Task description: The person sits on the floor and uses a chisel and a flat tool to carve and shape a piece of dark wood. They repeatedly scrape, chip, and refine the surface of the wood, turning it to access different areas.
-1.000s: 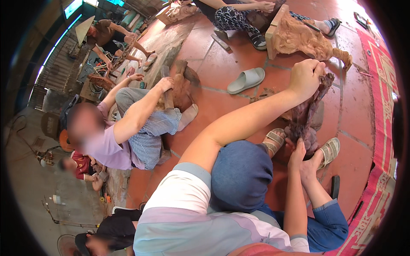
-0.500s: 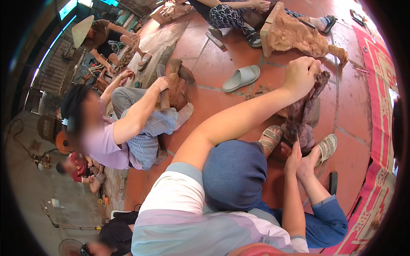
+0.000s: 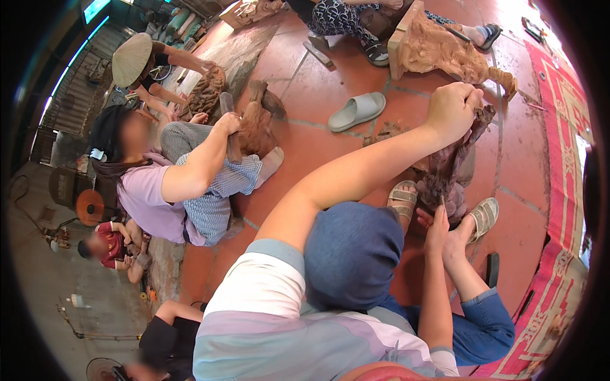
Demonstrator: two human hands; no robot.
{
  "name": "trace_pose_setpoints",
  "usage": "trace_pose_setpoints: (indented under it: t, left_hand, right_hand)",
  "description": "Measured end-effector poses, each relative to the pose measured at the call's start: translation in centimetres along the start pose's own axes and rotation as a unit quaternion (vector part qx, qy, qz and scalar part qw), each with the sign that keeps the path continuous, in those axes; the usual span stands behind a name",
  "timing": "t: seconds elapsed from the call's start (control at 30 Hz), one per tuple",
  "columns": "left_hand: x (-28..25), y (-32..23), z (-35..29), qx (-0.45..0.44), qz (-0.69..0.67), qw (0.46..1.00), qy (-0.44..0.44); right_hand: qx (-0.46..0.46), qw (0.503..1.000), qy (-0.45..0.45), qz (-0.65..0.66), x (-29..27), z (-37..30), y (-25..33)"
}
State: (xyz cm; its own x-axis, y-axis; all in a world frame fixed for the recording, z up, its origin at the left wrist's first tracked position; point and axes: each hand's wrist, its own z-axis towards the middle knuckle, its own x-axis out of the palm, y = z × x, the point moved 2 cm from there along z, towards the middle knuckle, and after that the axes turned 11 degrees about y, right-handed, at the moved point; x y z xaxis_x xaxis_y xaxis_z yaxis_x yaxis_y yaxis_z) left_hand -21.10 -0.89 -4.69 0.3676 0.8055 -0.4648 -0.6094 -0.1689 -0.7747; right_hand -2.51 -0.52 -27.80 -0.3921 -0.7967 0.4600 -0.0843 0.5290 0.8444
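Neighbour (image 3: 143, 203): sat in a lilac shirt at the far left, a reddish-brown carving (image 3: 257, 130) by the knees, well apart from the wearer's hands.
Knee (image 3: 352, 254): rose in blue denim between the wearer's two forearms and probably limited how low the left arm could swing.
Slipper (image 3: 357, 112): lay alone beyond the left forearm, with red tile floor (image 3: 292, 146) showing around it; that side seemed to offer the widest room.
Left sandal (image 3: 402, 198): stood just beside the work, a close edge on that side.
Right grip (image 3: 437, 227): was raised against the lower end, fingers extended; whether it held a thin tool or only steadied the wood could not be told.
Pale carving (image 3: 445, 54): lay on its side beyond the left fist, likely the limit for any far reach.
Dark carving (image 3: 448, 166): leaned between the feet, its top tilted away to the right.
Carved surface: ridges and rounded lumps already showed, so the rough form looked done; what remained in fine detail was too small to judge.
Left grip (image 3: 454, 114): was curled closed, apparently around the upper end, its inner side hidden.
Right sandal (image 3: 485, 219): bounded the lower end closely.
Mat (image 3: 565, 190): ran red along the right, with a strip of tile before it.
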Motion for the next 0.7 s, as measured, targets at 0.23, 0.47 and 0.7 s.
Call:
trace_pose_setpoints:
  t: [0.23, 0.47, 0.7]
  left_hand:
    - [0.4, 0.2, 0.2, 0.020, -0.014, 1.000, -0.014]
    - [0.6, 0.1, 0.6, 0.027, 0.002, 0.999, -0.023]
    - [0.4, 0.1, 0.4, 0.023, -0.010, 0.999, -0.024]
  right_hand:
    - [0.019, 1.000, -0.010, -0.018, -1.1, 1.1, -0.4]
    - [0.032, 0.998, 0.033, -0.038, -1.8, 2.2, -0.1]
    - [0.022, 0.997, 0.034, -0.059, -1.4, 1.9, 0.4]
